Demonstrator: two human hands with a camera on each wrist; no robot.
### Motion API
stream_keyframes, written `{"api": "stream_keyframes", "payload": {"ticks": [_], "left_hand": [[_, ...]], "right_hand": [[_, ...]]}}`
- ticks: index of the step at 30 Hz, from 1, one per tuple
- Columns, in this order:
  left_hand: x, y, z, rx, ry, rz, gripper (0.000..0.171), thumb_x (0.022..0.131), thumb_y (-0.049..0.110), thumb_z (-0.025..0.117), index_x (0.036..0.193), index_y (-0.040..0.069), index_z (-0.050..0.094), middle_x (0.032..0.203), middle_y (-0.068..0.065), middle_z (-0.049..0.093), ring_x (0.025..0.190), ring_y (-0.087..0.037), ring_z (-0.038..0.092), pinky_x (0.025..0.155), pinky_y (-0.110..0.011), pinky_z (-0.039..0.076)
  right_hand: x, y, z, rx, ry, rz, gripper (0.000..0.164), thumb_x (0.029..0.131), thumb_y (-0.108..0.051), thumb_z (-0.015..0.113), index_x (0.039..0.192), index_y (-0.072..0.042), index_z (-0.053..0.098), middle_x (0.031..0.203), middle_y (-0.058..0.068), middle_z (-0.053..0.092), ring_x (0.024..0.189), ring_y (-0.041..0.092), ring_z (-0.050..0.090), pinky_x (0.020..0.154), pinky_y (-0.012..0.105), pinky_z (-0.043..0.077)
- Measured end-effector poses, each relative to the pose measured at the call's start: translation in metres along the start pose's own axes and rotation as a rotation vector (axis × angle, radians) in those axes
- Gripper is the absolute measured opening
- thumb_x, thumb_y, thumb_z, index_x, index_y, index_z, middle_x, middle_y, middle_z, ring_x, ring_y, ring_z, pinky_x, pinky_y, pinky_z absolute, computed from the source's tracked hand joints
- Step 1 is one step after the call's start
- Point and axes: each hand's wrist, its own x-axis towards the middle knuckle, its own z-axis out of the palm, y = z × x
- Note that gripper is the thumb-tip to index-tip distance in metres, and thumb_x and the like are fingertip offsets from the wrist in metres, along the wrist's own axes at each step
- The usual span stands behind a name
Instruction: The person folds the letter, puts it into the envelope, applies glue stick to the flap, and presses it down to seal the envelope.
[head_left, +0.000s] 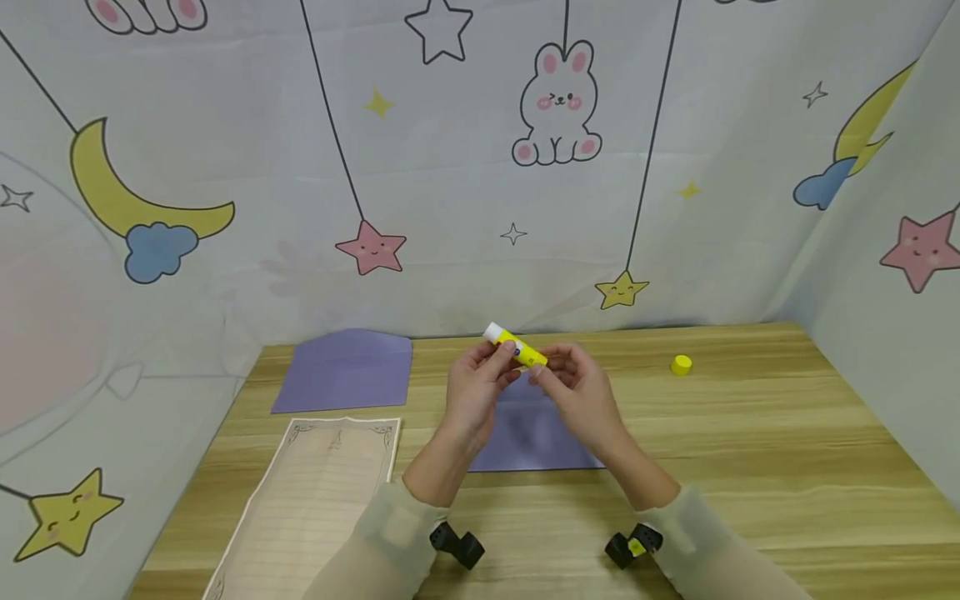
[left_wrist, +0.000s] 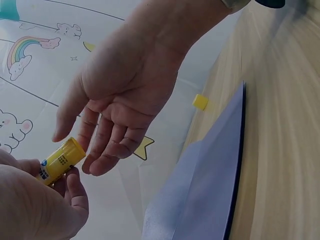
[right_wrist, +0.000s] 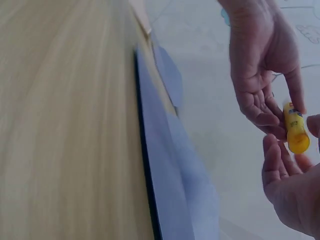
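Observation:
A yellow glue stick (head_left: 525, 352) with a white upper end (head_left: 492, 332) is tilted in the air between both hands. My left hand (head_left: 474, 392) grips its barrel, the thumb along the label. My right hand (head_left: 588, 402) is at the bottom end, its loosely bent fingers spread around the base. In the left wrist view a small gap shows between the right thumb (left_wrist: 67, 120) and the stick (left_wrist: 62, 161). Below the hands lies a purple envelope (head_left: 536, 433), partly hidden by them.
Its yellow cap (head_left: 681, 365) stands on the wooden table (head_left: 750, 467) at the right. Another purple envelope (head_left: 345, 371) with a raised flap lies at the back left. Lined letter paper (head_left: 315, 500) with an ornate border is in front of it. A printed curtain (head_left: 465, 167) hangs behind.

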Motion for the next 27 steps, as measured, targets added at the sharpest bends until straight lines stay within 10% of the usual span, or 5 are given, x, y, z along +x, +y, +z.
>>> {"api": "stream_keyframes", "payload": {"ticks": [8, 21, 27], "left_hand": [[-0.0002, -0.0010, 0.0006, 0.012, -0.015, -0.005, 0.032, 0.103, 0.016, 0.073, 0.124, -0.006, 0.067, 0.106, -0.009, 0.073, 0.095, -0.018, 0.070, 0.089, -0.030, 0.059], [-0.0009, 0.0015, 0.0012, 0.015, 0.012, -0.014, 0.034, 0.102, 0.016, 0.074, 0.126, -0.007, 0.067, 0.112, -0.013, 0.071, 0.095, -0.018, 0.068, 0.087, -0.028, 0.060], [-0.0002, 0.0009, 0.0010, 0.007, 0.010, -0.006, 0.034, 0.102, 0.016, 0.074, 0.124, -0.008, 0.066, 0.108, -0.011, 0.071, 0.093, -0.018, 0.068, 0.088, -0.029, 0.060]], "right_hand": [[0.0031, -0.0038, -0.0057, 0.322, -0.079, 0.322, 0.039, 0.113, -0.030, 0.057, 0.134, 0.003, 0.059, 0.113, 0.019, 0.072, 0.092, 0.022, 0.071, 0.082, 0.030, 0.057], [-0.0022, -0.0018, 0.0004, -0.079, 0.045, -0.103, 0.027, 0.097, -0.007, 0.079, 0.119, 0.000, 0.066, 0.114, 0.013, 0.072, 0.096, 0.026, 0.069, 0.078, 0.024, 0.058], [0.0002, -0.0032, -0.0004, 0.029, 0.008, 0.048, 0.030, 0.103, -0.017, 0.073, 0.127, -0.001, 0.063, 0.115, 0.019, 0.072, 0.098, 0.024, 0.073, 0.081, 0.027, 0.060]]}}
